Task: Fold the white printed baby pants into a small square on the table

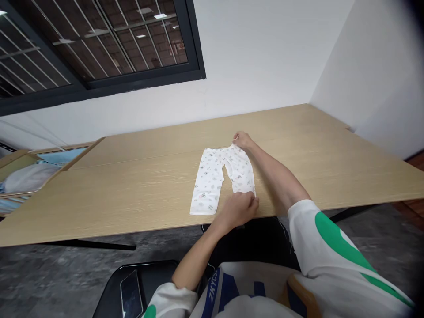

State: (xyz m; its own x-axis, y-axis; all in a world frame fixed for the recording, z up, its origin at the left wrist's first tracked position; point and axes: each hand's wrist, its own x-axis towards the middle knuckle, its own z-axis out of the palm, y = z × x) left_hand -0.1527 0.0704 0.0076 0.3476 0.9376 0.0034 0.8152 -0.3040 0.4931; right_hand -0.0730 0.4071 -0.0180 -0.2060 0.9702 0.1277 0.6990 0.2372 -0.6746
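A small pair of white baby trousers (212, 176) with a faint print lies flat on the wooden table (132, 185), waistband away from me, legs toward me. My right hand (243, 139) pinches the far right corner of the waistband. My left hand (240, 208) is closed on the cuff of the right trouser leg at the table's near edge. The left leg lies spread out and untouched.
A wooden cot or crate (29, 174) with pale bedding stands at the far left past the table end. A dark chair (132, 287) holding a phone (131, 293) is at my lower left. White walls and a barred window (92, 39) lie behind.
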